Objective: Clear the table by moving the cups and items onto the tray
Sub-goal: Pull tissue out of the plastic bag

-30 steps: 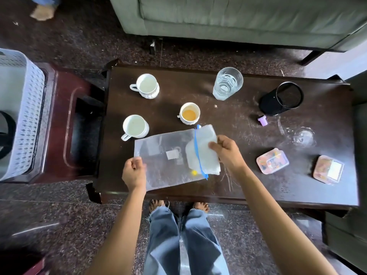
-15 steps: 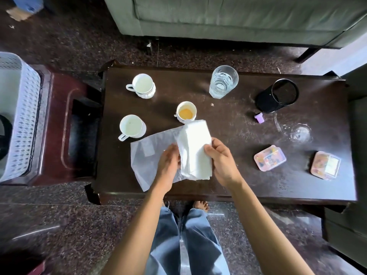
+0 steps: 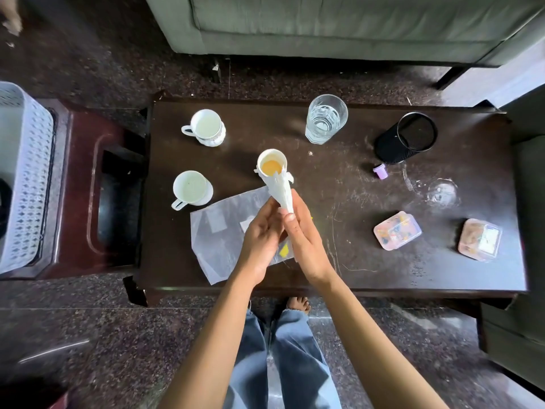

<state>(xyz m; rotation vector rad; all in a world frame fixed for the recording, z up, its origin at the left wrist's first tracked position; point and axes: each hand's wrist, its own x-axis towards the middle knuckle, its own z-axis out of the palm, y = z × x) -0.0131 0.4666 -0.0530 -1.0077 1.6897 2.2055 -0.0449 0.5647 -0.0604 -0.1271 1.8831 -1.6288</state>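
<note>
Both hands meet over the near middle of the dark table (image 3: pixel 354 270). My left hand (image 3: pixel 261 236) and my right hand (image 3: pixel 305 243) hold a folded white paper (image 3: pixel 282 191) between them, raised on edge so it points away from me. Its far end overlaps a white cup of orange liquid (image 3: pixel 270 164). Under my hands a clear plastic zip bag (image 3: pixel 219 242) lies flat. Two more white cups (image 3: pixel 206 126) (image 3: pixel 191 188) stand to the left. A dark red tray (image 3: pixel 79 190) sits on a stand left of the table.
A glass of water (image 3: pixel 326 118) and a black mesh holder (image 3: pixel 407 138) stand at the back. A purple cap (image 3: pixel 379 171), a clear glass piece (image 3: pixel 442 193) and two small plastic boxes (image 3: pixel 396 231) (image 3: pixel 479 239) lie at the right. A white basket (image 3: pixel 26 178) is far left, a sofa (image 3: pixel 354 22) behind.
The folded white paper has come out of the zip bag and been lifted on edge between both hands. My left hand moved from the bag's corner to the paper.
</note>
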